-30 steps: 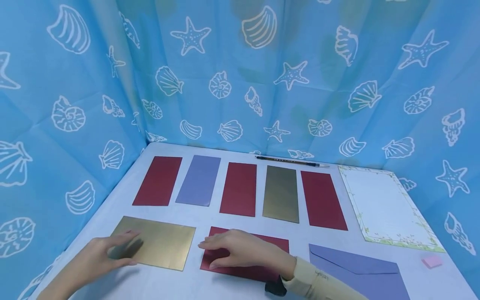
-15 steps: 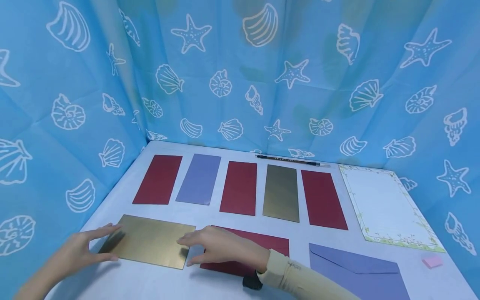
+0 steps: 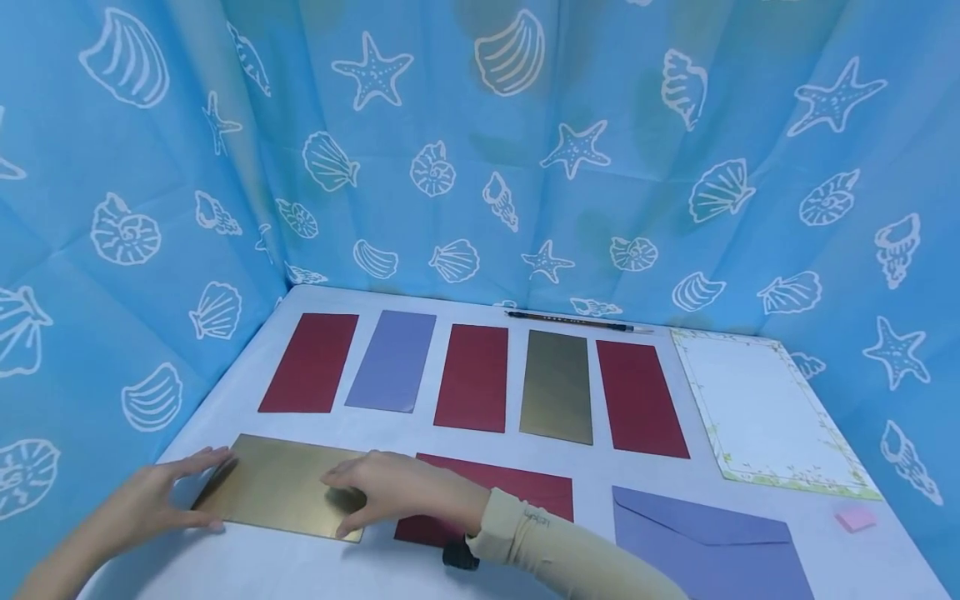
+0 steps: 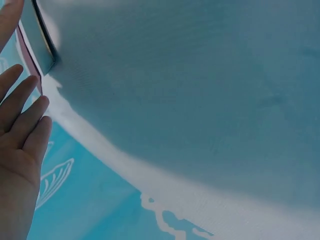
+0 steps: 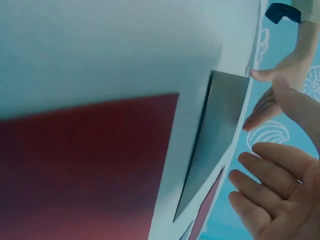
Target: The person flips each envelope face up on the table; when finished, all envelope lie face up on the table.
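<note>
A gold envelope (image 3: 277, 483) lies flat at the front left of the white table. My left hand (image 3: 146, 500) is at its left end, thumb and fingers apart, index fingertip close to the corner. In the left wrist view that hand (image 4: 20, 150) shows straight fingers and an empty palm. Over the envelope's right end hovers my right hand (image 3: 405, 487), its fingers and thumb spread apart. The right wrist view shows the right hand's palm (image 5: 285, 200) empty, fingers loosely extended. A dark red envelope (image 3: 525, 487) lies partly beneath the right forearm.
Red (image 3: 309, 362), lilac (image 3: 392, 360) and gold (image 3: 557, 386) envelopes stand among several in a back row. Behind them lies a writing brush (image 3: 573, 321). To the right are a bordered sheet (image 3: 765, 408), a lilac envelope (image 3: 705, 542) and a pink eraser-like block (image 3: 855, 518).
My right hand has moved left, from over the front red envelope to the gold envelope's right end. The left hand has drawn back left to the gold envelope's left end.
</note>
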`<state>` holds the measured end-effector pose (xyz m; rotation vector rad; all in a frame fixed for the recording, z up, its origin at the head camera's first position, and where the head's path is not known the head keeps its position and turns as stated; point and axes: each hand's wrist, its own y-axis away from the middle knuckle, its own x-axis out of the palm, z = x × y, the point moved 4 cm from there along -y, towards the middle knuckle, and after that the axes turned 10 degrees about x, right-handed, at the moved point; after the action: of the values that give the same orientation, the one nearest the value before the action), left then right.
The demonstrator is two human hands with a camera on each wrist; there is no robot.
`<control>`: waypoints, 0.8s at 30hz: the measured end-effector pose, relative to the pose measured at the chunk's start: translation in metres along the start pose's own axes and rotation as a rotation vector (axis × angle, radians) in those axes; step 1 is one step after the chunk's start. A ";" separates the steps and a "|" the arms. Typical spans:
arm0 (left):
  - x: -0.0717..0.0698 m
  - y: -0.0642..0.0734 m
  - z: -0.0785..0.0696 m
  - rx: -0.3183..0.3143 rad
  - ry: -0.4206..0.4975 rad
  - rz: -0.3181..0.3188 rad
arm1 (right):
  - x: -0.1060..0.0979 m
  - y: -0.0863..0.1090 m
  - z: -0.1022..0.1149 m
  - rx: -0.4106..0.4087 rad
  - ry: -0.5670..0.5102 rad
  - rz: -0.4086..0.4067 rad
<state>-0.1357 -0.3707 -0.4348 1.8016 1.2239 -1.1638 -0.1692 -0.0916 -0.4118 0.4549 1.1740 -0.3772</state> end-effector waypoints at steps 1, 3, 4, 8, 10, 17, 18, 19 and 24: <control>0.001 0.000 0.001 -0.005 -0.004 0.006 | 0.002 -0.002 0.001 0.012 0.011 0.005; 0.002 0.000 0.002 -0.001 -0.005 0.003 | 0.005 -0.004 0.001 0.035 0.042 0.014; 0.003 0.000 0.002 0.005 -0.004 -0.001 | 0.007 -0.005 0.001 0.044 0.055 0.021; 0.005 0.002 0.002 0.018 -0.016 -0.022 | 0.014 -0.007 -0.001 0.070 0.063 0.061; 0.005 0.001 0.002 -0.001 -0.030 -0.023 | 0.016 -0.007 -0.002 0.073 0.054 0.075; 0.006 0.002 0.003 -0.032 -0.050 -0.041 | 0.018 -0.004 -0.001 0.084 0.054 0.086; 0.006 0.002 0.003 -0.018 -0.058 -0.057 | 0.018 -0.004 -0.001 0.084 0.056 0.087; 0.006 0.003 0.002 -0.003 -0.059 -0.075 | 0.017 -0.004 0.000 0.081 0.063 0.086; 0.004 0.007 0.001 -0.008 0.012 -0.118 | 0.019 -0.003 0.000 0.071 0.087 0.088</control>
<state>-0.1285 -0.3722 -0.4386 1.7527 1.3564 -1.2127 -0.1643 -0.0952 -0.4296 0.5879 1.2235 -0.3262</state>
